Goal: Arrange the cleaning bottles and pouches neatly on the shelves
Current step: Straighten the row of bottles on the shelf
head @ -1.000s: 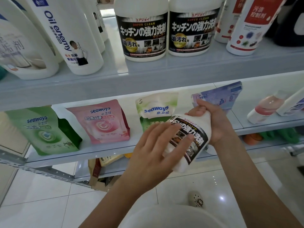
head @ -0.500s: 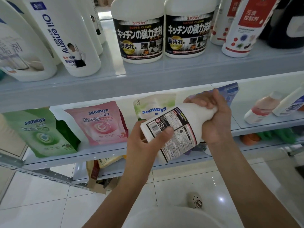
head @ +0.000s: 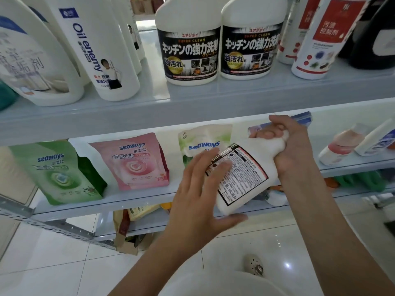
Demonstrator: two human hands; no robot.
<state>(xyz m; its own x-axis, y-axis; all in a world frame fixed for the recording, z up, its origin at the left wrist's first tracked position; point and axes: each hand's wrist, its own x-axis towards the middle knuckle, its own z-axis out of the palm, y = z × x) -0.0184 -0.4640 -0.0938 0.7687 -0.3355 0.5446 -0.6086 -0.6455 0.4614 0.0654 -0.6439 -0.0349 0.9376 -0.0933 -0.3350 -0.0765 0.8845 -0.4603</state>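
A white kitchen cleaner bottle (head: 245, 174) is tilted in front of the middle shelf (head: 111, 201), its back label with small print facing me. My right hand (head: 292, 152) is wrapped around its neck at the upper right. My left hand (head: 198, 195) rests flat against the bottle's lower left side, thumb under its base, fingers spread. Two matching black-labelled bottles (head: 190, 41) (head: 250, 39) stand side by side on the upper shelf (head: 192, 101). Green (head: 57, 174), pink (head: 136, 161) and pale green (head: 203, 139) Seaways pouches lean on the middle shelf.
White "Oil enemy" bottles (head: 94, 45) and a large jug (head: 36, 60) fill the upper shelf's left; red-labelled spray cans (head: 322, 37) stand at its right. A blue pouch (head: 301, 118) shows behind my right hand. Small bottles (head: 342, 144) lie at the middle shelf's right. Below are a lower shelf and tiled floor.
The bottle has turned in my hands, from front label to back label facing me, and its base has dropped lower. My left hand slid from gripping the base to lying flat on its side.
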